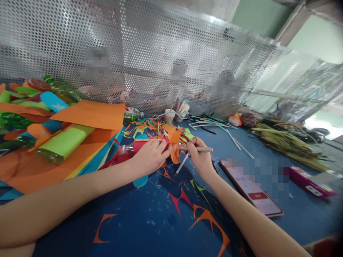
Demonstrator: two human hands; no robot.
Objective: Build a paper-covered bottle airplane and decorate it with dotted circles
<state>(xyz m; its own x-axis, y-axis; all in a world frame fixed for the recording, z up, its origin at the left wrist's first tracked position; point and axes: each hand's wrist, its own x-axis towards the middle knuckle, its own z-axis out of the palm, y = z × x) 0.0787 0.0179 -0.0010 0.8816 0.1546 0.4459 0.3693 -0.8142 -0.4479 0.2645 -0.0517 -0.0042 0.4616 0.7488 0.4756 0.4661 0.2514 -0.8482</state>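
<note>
A clear plastic bottle (130, 147) wrapped in red paper lies on its side, its neck pointing left. My left hand (150, 155) is closed around it from above. Rounded blue paper pieces (140, 181) stick out on its near and far sides, and an orange paper piece (174, 137) stands at its right end. In my closed right hand (198, 157) is a slim tan stick-like tool (205, 149), its tip at the orange paper; whether it is a brush or a pen I cannot tell. A white strip (182, 163) lies just below the tip.
Paper-covered bottles (64, 142) and orange sheets (91, 113) are piled at left. Cut scraps (210, 216) lie in front and behind. Cups (169, 116) with sticks stand near the perforated metal screen (150, 64). A phone (249, 189) and a purple box (311, 181) lie at right.
</note>
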